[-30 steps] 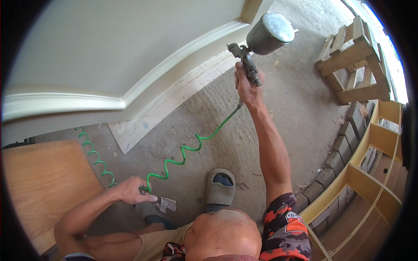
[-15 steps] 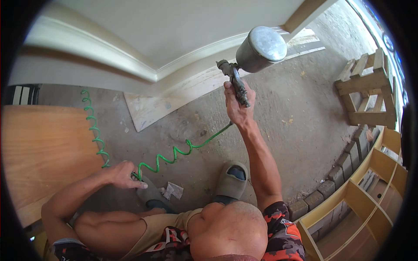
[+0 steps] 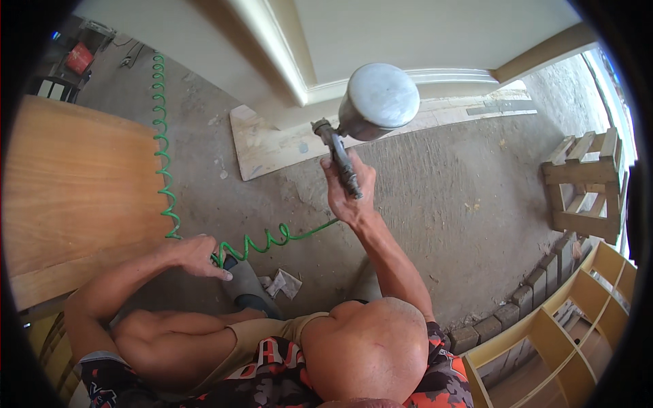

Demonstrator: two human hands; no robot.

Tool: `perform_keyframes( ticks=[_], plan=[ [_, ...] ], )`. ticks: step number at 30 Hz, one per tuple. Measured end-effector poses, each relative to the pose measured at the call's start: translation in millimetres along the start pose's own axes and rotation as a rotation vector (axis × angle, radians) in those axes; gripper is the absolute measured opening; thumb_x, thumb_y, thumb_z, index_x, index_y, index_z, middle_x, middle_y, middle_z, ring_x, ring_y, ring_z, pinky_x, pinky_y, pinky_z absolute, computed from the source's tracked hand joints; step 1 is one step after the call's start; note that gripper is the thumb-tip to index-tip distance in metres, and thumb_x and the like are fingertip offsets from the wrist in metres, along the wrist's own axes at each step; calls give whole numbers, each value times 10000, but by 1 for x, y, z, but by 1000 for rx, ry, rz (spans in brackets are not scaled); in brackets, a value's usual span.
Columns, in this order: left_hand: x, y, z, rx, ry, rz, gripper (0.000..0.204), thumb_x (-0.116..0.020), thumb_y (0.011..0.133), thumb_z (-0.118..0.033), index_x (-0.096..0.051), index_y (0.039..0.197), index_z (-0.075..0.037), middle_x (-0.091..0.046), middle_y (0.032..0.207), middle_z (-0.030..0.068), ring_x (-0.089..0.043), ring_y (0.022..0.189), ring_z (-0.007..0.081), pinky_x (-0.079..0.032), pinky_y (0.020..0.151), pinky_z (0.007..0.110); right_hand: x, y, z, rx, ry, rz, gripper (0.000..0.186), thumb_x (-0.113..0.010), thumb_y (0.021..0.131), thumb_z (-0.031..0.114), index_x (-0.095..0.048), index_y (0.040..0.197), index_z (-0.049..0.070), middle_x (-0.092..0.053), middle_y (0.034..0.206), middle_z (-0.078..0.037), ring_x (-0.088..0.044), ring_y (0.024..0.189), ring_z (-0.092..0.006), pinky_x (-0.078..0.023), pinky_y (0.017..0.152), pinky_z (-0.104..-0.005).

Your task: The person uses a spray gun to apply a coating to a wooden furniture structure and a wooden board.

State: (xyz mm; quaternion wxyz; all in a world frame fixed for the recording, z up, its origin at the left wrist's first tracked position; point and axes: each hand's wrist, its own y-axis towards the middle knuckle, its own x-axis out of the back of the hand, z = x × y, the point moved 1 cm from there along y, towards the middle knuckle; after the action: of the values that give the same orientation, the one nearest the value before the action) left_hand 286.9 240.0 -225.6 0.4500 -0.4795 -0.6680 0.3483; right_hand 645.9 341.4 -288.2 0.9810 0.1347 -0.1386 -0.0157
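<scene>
My right hand (image 3: 352, 190) grips a metal spray gun (image 3: 336, 151) with a round silver cup (image 3: 377, 98) on top, held over the concrete floor near a white panelled piece (image 3: 415, 41) with moulded edges. A green coiled air hose (image 3: 254, 241) runs from below the gun to my left hand (image 3: 204, 255), whose fingers are closed on it at my left side. More of the coil stretches from there toward the upper left, beside a plywood board (image 3: 75, 183). A pale strip board (image 3: 265, 156) lies flat under the white piece.
A wooden crate (image 3: 585, 183) stands at the right, with grey bricks (image 3: 507, 316) lined along a yellow wooden frame (image 3: 544, 340) at lower right. Upper left are a red object (image 3: 79, 58) and cables (image 3: 129, 58). A crumpled paper (image 3: 286, 283) lies by my feet.
The view has turned. The spray gun in my right hand has moved down and leftward in the picture, and the hose between my hands is more bunched. My left hand still grips the hose.
</scene>
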Motion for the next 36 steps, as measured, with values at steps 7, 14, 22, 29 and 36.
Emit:
perform_keyframes(
  ticks=[7, 14, 22, 29, 36],
  plan=[
    [-15, -8, 28, 73, 28, 10, 632, -868, 842, -630, -748, 842, -9, -710, 747, 199, -691, 734, 367, -547, 740, 522, -50, -20, 24, 4, 110, 98, 295, -811, 1010, 141, -549, 934, 31, -584, 616, -190, -600, 517, -412, -476, 513, -469],
    [-18, -11, 34, 77, 37, 24, 643, -871, 838, -620, -750, 836, 12, -721, 763, 243, -694, 740, 417, -559, 759, 546, -59, -20, 30, 152, 176, 179, 245, -801, 1014, 124, -587, 941, 30, -584, 612, -153, -577, 513, -328, -485, 526, -442],
    [-11, -7, 12, 28, 26, 17, 637, -872, 831, -618, -754, 822, 8, -712, 739, 233, -690, 721, 401, -556, 747, 538, 0, -3, 9, -52, 36, 77, 286, -819, 1014, 154, -589, 894, 33, -545, 570, -120, -507, 492, -189, -462, 499, -400],
    [3, 3, -15, -36, 17, -55, 612, -870, 843, -611, -757, 798, -11, -690, 696, 180, -668, 677, 334, -534, 705, 520, 59, 21, -16, -112, -16, -78, 358, -787, 1058, 234, -578, 861, 20, -499, 587, -85, -432, 566, -138, -423, 536, -383],
    [27, 18, -49, -28, 88, -7, 627, -867, 836, -585, -797, 919, 33, -774, 836, 253, -768, 837, 408, -591, 804, 523, 109, 42, -41, -220, 20, -181, 319, -766, 1082, 276, -668, 950, 3, -514, 647, -24, -446, 660, -112, -435, 596, -350]
  ],
)
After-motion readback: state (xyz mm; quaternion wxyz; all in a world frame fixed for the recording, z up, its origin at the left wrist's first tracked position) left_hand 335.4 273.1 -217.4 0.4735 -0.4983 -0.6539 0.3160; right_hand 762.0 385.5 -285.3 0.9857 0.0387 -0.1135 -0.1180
